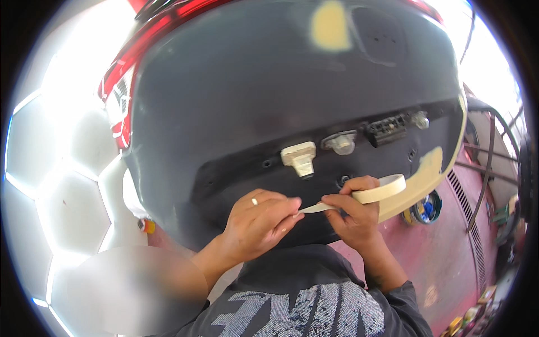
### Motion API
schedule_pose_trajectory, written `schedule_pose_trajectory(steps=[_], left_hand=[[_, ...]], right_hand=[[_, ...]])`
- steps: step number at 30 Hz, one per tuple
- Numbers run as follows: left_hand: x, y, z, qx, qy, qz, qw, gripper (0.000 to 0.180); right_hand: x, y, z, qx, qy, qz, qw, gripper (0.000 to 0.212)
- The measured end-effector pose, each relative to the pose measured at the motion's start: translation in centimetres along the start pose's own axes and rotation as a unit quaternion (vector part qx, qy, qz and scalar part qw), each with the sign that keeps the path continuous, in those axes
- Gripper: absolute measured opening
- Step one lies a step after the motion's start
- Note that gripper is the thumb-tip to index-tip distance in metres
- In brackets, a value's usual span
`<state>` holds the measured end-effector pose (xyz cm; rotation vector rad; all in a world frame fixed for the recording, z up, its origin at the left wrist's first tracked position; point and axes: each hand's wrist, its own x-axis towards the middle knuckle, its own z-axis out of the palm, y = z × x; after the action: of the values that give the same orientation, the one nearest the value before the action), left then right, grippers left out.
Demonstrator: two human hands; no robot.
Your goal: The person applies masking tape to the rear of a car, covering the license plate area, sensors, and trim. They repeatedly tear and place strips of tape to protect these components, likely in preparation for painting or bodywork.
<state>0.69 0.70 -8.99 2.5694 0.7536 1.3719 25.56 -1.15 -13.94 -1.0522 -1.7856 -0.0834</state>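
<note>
A roll of cream masking tape [387, 190] sits in my right hand [355, 213], its ring sticking out past my fingers. From it a short, narrowed strip runs left to my left hand [264, 222], whose thumb and fingers pinch the free end. Both hands are in front of the dark grey car tailgate [236, 84], below its recess. Above them, a part covered in masking tape [299, 157] stands on the panel. To its right are a clear lamp [341, 143], a black latch-like fitting [386, 130] and a second small lamp [420, 119].
Red tail lights [120, 90] edge the tailgate at the left. A pale yellow patch [330, 27] marks the upper panel. On the reddish floor [432, 258] stand a bucket [425, 208] and a long drain grate [470, 224]. White hexagon-patterned light panels [76, 210] lie left.
</note>
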Motion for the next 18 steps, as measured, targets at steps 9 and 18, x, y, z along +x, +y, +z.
schedule_pose_trajectory(steps=[9,18], left_hand=[[-1.0,-3.2,1.0,0.203,0.037,0.064,0.976,0.015],[-0.7,-3.9,1.3,0.247,0.017,0.093,0.964,0.010]], right_hand=[[1.7,2.4,2.6,-0.160,0.079,-0.069,0.982,0.036],[1.4,3.2,4.5,-0.139,0.130,-0.008,0.982,0.039]])
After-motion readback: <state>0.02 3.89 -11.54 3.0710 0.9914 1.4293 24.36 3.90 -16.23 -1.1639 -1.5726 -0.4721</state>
